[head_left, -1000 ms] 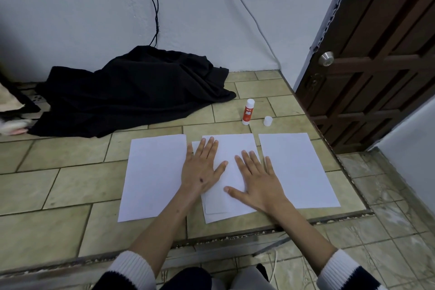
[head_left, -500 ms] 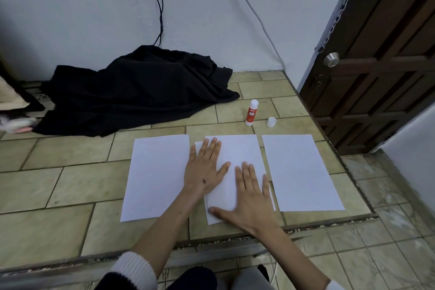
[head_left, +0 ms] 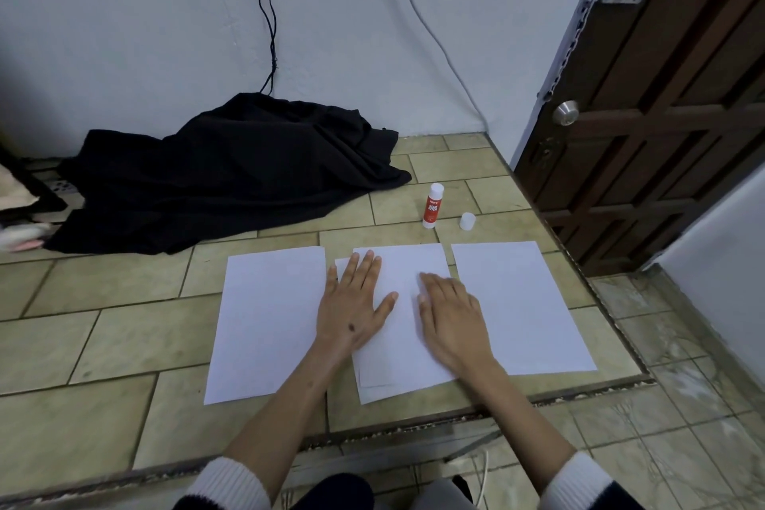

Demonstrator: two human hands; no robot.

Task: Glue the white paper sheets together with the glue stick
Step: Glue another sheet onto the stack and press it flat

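Note:
Two white sheets lie stacked, slightly askew, as the middle stack on a tiled platform. My left hand lies flat on the stack's left edge, fingers spread. My right hand presses flat on its right half. One single white sheet lies to the left and another single sheet to the right. The red and white glue stick stands upright behind the stack with its cap off. Its white cap sits just to its right.
A heap of black cloth lies at the back left against the wall. A brown door stands at the right. The tiled platform ends in a front edge, with lower floor tiles on the right.
My right hand slid down the middle stack toward me, then back up and to the right. My left hand has stayed in place.

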